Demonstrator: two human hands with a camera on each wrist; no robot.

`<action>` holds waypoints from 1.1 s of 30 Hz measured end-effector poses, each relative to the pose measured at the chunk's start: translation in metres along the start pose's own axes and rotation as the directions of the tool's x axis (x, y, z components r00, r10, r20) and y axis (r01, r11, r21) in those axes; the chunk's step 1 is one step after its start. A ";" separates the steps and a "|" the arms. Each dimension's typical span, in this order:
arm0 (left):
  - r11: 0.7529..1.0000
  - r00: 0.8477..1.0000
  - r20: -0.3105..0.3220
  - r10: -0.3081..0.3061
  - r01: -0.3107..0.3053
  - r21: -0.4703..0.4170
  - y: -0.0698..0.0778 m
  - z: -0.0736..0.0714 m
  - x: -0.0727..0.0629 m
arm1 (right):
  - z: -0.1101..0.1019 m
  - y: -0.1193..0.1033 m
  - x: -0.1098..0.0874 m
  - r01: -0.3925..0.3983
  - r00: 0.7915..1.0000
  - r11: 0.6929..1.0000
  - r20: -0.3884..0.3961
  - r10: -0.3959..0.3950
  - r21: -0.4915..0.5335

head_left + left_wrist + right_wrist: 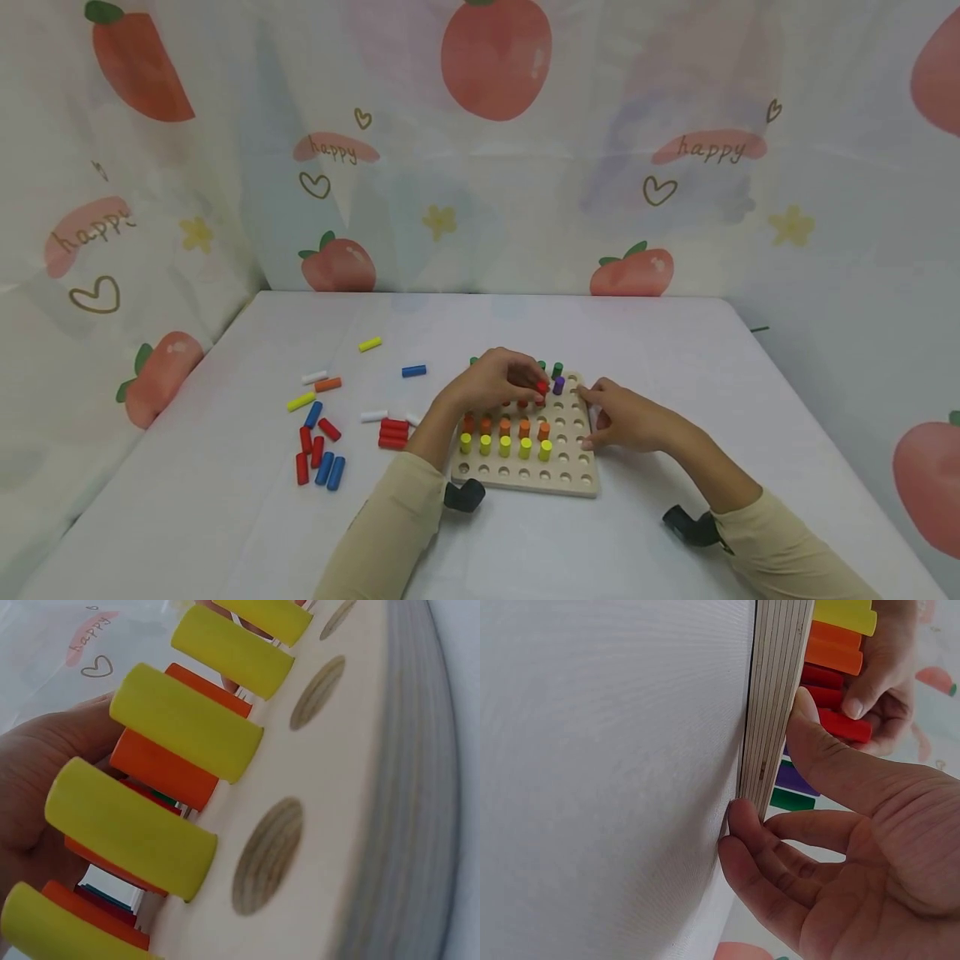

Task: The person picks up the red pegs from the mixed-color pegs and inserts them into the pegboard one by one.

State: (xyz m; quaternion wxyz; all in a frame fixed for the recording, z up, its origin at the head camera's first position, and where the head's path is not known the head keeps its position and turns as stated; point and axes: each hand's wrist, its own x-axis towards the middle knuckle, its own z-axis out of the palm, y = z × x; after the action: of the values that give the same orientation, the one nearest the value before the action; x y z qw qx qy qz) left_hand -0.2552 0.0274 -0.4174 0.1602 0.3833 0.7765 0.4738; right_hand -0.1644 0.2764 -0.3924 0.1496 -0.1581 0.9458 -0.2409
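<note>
A wooden pegboard (517, 479) lies on the white-covered table. Near its far side, my left hand (497, 375) pinches a red peg (845, 726) between thumb and fingers, upright at the red row. My right hand (630, 418) holds the board's right side; in the right wrist view the thumb (810, 727) presses the edge and the curled fingers sit lower along it. Rows of yellow pegs (506, 447) and orange pegs (505, 428) stand nearer the front. One purple peg (558, 385) and green pegs (557, 369) show behind; the left hand hides others.
Left of the board lie loose red pegs (393, 433), blue pegs (336, 473) and white pegs (373, 416). An orange peg (327, 384) and yellow pegs (302, 402) are farther out. A blue peg (414, 371) rests behind the left forearm. Printed cloth walls the back.
</note>
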 end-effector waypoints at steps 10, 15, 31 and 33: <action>1.000 1.000 0.004 -0.012 0.012 0.018 -0.003 0.003 0.003 | 0.000 0.000 -0.001 0.007 1.000 1.000 0.004 -0.007 0.005; 1.000 1.000 0.004 -0.005 0.005 0.013 -0.002 0.003 0.003 | -0.001 -0.001 -0.002 0.011 1.000 1.000 0.004 -0.011 0.002; 0.998 1.000 -0.019 0.011 -0.009 0.070 -0.004 0.008 0.004 | -0.001 -0.003 -0.002 0.000 1.000 1.000 0.007 -0.001 0.006; 0.997 1.000 -0.025 0.017 -0.015 0.082 -0.004 0.008 0.005 | -0.002 -0.003 -0.002 0.010 1.000 1.000 0.004 -0.010 0.002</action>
State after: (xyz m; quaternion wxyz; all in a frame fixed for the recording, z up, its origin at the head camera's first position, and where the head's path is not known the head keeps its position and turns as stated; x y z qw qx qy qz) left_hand -0.2551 0.0349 -0.4248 0.1306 0.3895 0.7942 0.4478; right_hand -0.1626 0.2753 -0.3889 0.1503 -0.1633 0.9445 -0.2422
